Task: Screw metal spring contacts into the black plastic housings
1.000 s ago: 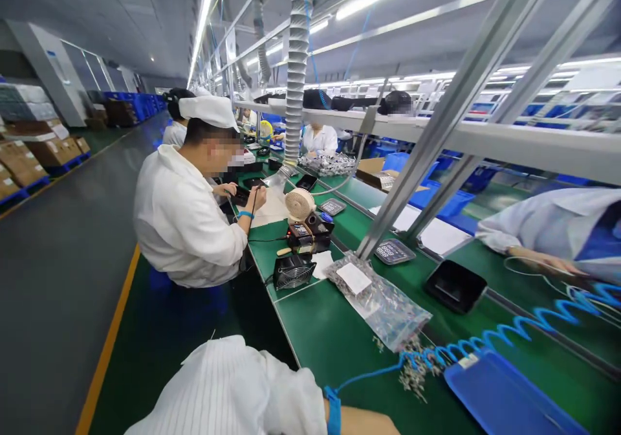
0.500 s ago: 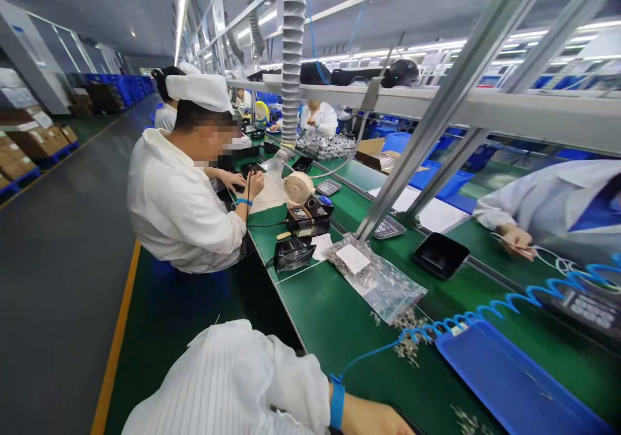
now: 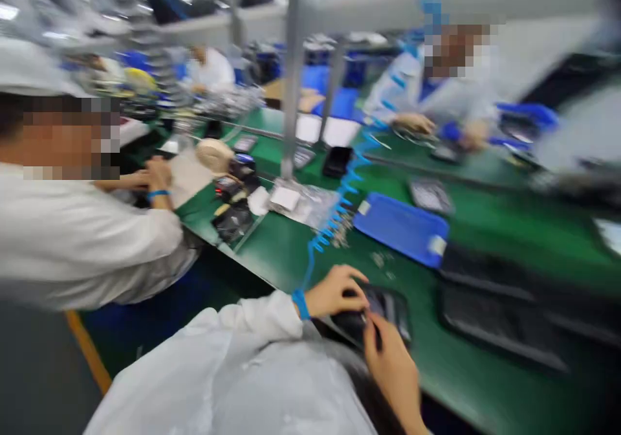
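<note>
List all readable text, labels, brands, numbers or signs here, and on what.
None readable.
White label on plastic bag: too blurred.
Pale stickers on blue tray: too small and blurred.
Grey panel beyond blue tray: pale markings, blurred.
Black case at left hand and right hand: nothing legible.

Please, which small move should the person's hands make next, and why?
Perhaps the left hand should steady the shiny black, rounded-corner case on the green tabletop: both hands are at it, and the fingertips of the right hand meet near its middle. Blur hides whether they pinch anything.
</note>
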The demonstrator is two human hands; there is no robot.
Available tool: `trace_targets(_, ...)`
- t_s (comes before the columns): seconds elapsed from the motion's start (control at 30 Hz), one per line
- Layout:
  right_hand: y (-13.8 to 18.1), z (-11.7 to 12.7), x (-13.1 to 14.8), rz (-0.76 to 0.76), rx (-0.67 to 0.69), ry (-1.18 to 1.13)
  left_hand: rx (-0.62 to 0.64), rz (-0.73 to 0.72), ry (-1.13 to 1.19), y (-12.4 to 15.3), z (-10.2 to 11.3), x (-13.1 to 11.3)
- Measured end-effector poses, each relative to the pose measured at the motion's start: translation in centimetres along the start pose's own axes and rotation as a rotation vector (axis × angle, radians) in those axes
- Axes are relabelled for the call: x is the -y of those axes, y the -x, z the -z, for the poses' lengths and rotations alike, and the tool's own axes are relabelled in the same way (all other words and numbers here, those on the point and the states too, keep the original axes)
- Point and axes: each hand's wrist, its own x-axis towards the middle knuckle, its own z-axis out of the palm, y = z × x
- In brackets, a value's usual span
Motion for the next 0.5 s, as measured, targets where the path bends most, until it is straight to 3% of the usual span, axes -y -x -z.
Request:
trace_targets(0.07,-0.5,0.0,1.6,-0.092,0.005,-0.014,0.061,0.012,0.050,-1.4,0.1,0.3)
trace_targets(0.13,-1.8,-0.1,1.9,-0.195,0.141,-0.002,0.129,0.015,0.100,-3.2,-0.9,1.4)
trace_targets(0.27,-2.8,0.3,1.9,-0.364,0.275,0.097,0.277,-0.034,0.054,-5.2,-3.2,3.1)
trace_targets(0.37,-2.7,1.0,2.7,-0.344,0.342,0.143,0.302,-0.088,-0.035,-5.8,-3.7,3.1)
trace_targets(0.5,-2.8,1.3,2.9,-0.317,0.334,0.140,0.265,-0.065,-0.080,-6.7,-3.8,3.0)
